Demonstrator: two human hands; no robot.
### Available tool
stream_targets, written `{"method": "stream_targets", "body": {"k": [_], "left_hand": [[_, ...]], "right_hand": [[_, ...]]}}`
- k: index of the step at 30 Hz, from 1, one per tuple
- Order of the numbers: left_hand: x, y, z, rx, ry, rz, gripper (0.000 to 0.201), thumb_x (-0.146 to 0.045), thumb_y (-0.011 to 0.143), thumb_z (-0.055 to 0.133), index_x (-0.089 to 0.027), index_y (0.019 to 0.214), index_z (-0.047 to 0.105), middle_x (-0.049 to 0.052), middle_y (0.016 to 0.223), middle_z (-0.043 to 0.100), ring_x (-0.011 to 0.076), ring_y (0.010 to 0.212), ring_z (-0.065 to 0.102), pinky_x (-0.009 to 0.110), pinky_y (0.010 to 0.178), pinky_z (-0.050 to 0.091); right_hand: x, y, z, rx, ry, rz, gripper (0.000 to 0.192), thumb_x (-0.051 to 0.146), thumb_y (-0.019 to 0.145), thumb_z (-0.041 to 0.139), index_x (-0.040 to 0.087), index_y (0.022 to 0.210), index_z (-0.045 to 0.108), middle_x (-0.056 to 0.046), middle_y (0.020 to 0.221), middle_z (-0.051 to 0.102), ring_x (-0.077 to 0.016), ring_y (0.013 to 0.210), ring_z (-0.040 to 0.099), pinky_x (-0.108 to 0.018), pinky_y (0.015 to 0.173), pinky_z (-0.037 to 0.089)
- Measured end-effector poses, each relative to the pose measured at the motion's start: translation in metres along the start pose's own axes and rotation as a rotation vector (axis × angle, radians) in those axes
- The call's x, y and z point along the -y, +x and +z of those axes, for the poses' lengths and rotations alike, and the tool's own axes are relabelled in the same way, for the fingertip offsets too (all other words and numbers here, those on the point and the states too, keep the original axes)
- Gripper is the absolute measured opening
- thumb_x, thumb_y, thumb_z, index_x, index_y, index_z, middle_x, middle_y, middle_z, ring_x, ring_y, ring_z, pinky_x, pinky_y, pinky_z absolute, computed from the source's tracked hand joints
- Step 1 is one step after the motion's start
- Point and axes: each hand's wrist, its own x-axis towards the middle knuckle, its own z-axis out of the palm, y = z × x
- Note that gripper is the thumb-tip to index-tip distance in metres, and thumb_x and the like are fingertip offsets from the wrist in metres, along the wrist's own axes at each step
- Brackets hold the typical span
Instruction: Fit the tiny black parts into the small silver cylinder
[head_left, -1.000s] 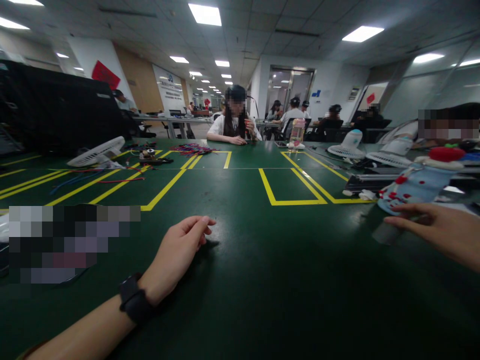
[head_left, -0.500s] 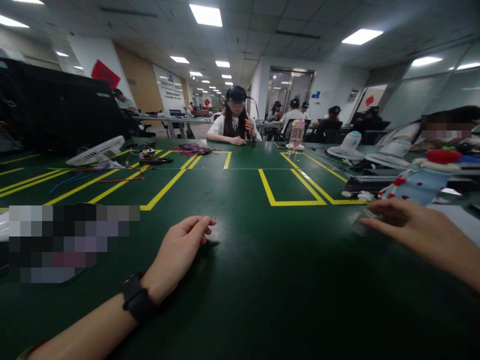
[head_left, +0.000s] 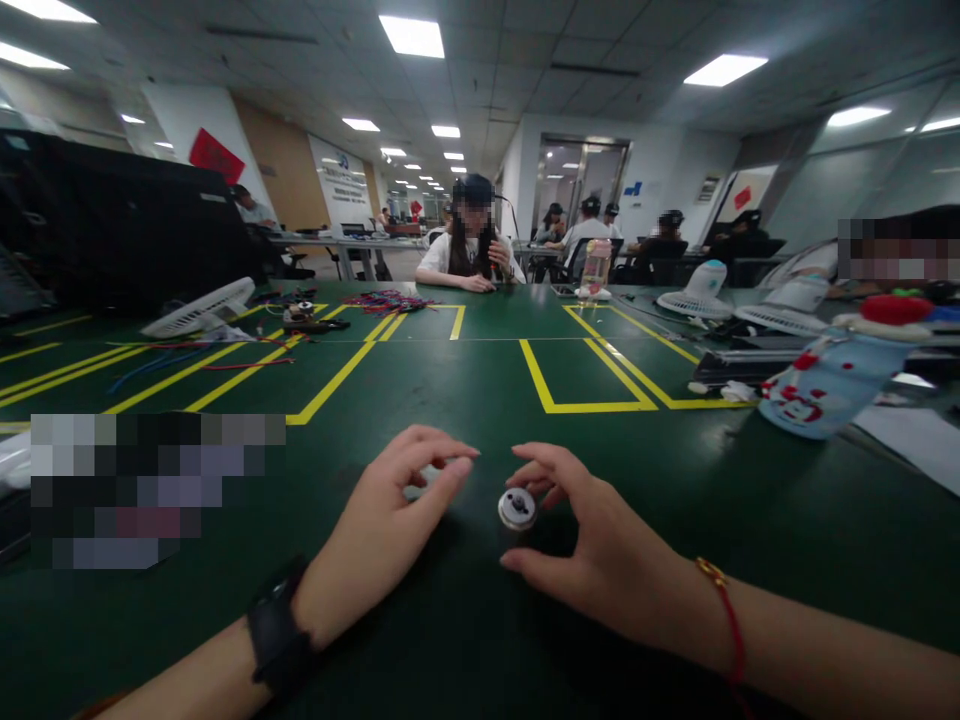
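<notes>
A small metal cylinder (head_left: 517, 509), with a silver round top and dark holes in it, stands upright on the green table in front of me; it looks like a small motor. Around it curves my right hand (head_left: 581, 520), thumb on the near side and fingers on the far side, spread wider than the cylinder. Its fingertips are close to the metal, but contact is hard to make out. My left hand (head_left: 412, 490) is just left of the cylinder, fingers loosely bent and apart, holding nothing.
A blue cup (head_left: 832, 385) with a red lid stands at the right, near white fans (head_left: 697, 295). Loose wires (head_left: 386, 300) and another white fan (head_left: 199, 312) lie on the far left. Yellow tape (head_left: 600, 408) marks the table (head_left: 450, 385). A person (head_left: 469, 245) sits opposite.
My right hand has swung left from beside the blue cup, bringing the cylinder to the middle. My left hand has shifted slightly right, its fingers more spread.
</notes>
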Motion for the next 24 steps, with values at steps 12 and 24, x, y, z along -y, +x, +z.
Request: {"method": "stream_targets", "body": {"k": [12,24], "left_hand": [[0.002,-0.002,0.007,0.120,0.093,0.010,0.016,-0.043,0.080,0.061,-0.034,0.083,0.074,0.002,0.098,0.060,0.0247,0.097,0.052,0.038,0.086,0.040],[0.018,0.000,-0.008,0.132,0.030,-0.134,0.030,-0.044,0.085,0.052,-0.030,0.105,0.068,0.003,0.099,0.065,0.0216,0.085,0.059,0.031,0.074,0.043]], "right_hand": [[-0.010,-0.006,0.004,-0.011,0.087,0.009,0.042,0.020,0.073,0.059,0.022,0.114,0.046,-0.001,0.105,0.057,-0.0104,0.090,0.055,-0.025,0.080,0.047],[-0.042,-0.014,-0.043,-0.186,-0.141,0.162,0.043,0.036,0.077,0.059,0.022,0.116,0.047,-0.004,0.109,0.057,-0.0146,0.094,0.058,-0.029,0.083,0.049]]}}
